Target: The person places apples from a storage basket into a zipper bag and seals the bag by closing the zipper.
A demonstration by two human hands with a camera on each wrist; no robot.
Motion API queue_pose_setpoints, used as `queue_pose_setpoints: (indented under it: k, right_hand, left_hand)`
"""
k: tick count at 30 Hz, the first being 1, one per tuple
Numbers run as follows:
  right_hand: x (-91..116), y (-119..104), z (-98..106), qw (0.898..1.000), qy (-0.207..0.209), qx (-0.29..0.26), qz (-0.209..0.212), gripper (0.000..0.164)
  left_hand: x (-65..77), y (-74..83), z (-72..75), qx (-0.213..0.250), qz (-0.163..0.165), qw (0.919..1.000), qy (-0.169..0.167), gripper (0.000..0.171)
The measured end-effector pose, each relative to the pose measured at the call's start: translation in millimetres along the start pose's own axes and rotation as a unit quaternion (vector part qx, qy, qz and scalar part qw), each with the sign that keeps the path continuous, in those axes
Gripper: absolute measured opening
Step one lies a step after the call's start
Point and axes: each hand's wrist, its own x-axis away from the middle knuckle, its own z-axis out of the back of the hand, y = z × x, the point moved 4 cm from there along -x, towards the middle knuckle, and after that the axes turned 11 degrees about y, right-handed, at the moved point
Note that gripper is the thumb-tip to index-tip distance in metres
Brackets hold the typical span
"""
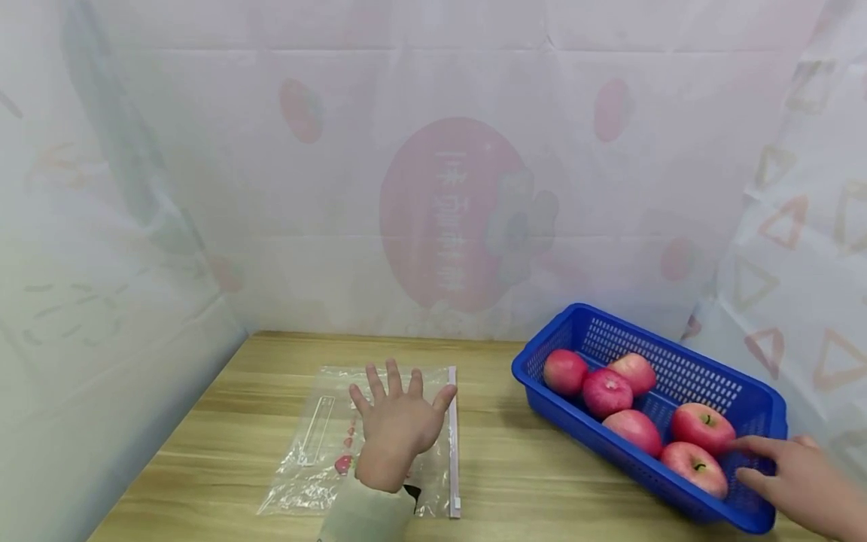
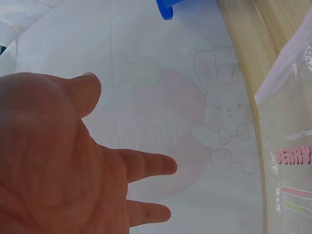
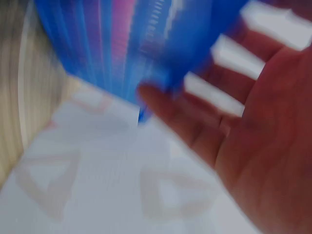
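Note:
A clear zip bag [image 1: 308, 452] with berry print lies flat on the table. Over it my left hand [image 1: 400, 425] is held with its fingers straight and spread, holding nothing. Part of the bag [image 2: 292, 170] also shows in the left wrist view. A blue plastic basket [image 1: 562, 425] to the right contains several red apples [image 1: 703, 427]. My right hand [image 1: 806, 478] is at the basket's right end, fingers extended over the rim towards the nearest apples. Whether a fingertip touches an apple, I cannot tell. In the right wrist view the fingers [image 3: 180, 122] are blurred before the basket.
The wooden table [image 1: 203, 459] is bounded by a printed white cloth [image 1: 325, 248] at the back and both sides. The basket stands slantwise near the right-hand cloth. A pale slider strip [image 1: 454, 452] edges the bag's right side.

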Motion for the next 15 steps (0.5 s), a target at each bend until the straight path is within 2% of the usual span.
queue_pose_setpoints:
  k: [5, 8, 11, 15]
  right_hand:
    - [9, 21, -2, 0.994, 0.000, -0.089, 0.064, 0.023]
    - [12, 31, -14, 0.988, -0.028, -0.133, 0.070, 0.021]
    - [15, 33, -24, 0.977, -0.013, -0.189, 0.095, 0.022]
    - [20, 30, -29, 0.960, 0.011, -0.248, 0.131, 0.033]
  left_hand:
    - [3.2, 2.4, 1.0, -0.001, 0.004, 1.0000, 0.000, 0.084]
    - [5.1, 3.5, 2.0, -0.005, 0.005, 1.0000, 0.003, 0.083]
    - [6.5, 4.6, 1.9, -0.008, 0.007, 0.9999, 0.002, 0.084]
    - [6.7, 4.6, 1.1, -0.007, 0.005, 1.0000, -0.002, 0.088]
